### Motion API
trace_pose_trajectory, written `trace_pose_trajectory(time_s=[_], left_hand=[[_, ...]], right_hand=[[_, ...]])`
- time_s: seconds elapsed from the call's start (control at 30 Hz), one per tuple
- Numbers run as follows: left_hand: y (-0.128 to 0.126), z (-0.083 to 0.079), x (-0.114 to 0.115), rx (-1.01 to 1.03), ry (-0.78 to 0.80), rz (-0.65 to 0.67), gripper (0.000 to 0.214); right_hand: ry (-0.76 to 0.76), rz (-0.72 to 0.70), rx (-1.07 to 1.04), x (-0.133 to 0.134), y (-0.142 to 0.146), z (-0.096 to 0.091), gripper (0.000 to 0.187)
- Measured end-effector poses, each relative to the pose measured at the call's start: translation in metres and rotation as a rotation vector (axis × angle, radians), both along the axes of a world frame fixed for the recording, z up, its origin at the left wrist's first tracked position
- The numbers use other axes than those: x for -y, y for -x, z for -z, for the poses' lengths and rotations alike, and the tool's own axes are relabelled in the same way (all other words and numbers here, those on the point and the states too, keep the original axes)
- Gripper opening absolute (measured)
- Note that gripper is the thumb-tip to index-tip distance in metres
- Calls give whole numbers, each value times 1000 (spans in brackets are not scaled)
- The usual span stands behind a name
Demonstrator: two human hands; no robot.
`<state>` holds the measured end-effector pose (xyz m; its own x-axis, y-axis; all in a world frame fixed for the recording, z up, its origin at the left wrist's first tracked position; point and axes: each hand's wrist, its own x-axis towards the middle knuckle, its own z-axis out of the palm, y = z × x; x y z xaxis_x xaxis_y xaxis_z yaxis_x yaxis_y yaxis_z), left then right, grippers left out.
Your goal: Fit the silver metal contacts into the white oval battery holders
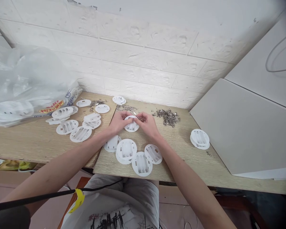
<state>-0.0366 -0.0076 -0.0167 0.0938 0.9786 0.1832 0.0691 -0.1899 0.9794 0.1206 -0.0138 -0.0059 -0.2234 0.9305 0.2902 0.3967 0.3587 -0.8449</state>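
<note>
White plastic, a round holder (132, 128) is pinched between the left hand (119, 122) and the right hand (147, 124), which also grips a slender tool (136, 115). Other holders (142, 166) lie on their near side, metal pieces (168, 117) heap just right, a bag (38, 81) well left.

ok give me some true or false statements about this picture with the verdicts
1. The left hand touches a white disc. True.
2. The plastic bag lies right of both hands. False: the plastic bag is to the left.
3. A slim tool is in the right hand. True.
4. The heap of metal parts sits inside a box. False: it lies loose on the wooden tabletop.
5. More white discs lie between the forearms. True.
</note>
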Motion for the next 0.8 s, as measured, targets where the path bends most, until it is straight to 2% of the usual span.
trace_pose_trajectory(time_s=[0.1,0.27,0.5,0.63,0.8], left_hand=[[-1,0,0,-23,-55,-10,17],[-4,2,3,-75,-215,-12,14],[-4,-7,13,-196,-391,-33,11],[-3,-10,13,-177,-342,-37,13],[-5,-9,7,-234,-254,-113,15]], right_hand=[[-106,54,109,0,0,-1,15],[-365,75,301,-1,-3,-1,14],[-452,109,386,2,-6,-1,14],[-389,103,339,1,-6,-2,14],[-118,115,160,-3,-5,-2,18]])
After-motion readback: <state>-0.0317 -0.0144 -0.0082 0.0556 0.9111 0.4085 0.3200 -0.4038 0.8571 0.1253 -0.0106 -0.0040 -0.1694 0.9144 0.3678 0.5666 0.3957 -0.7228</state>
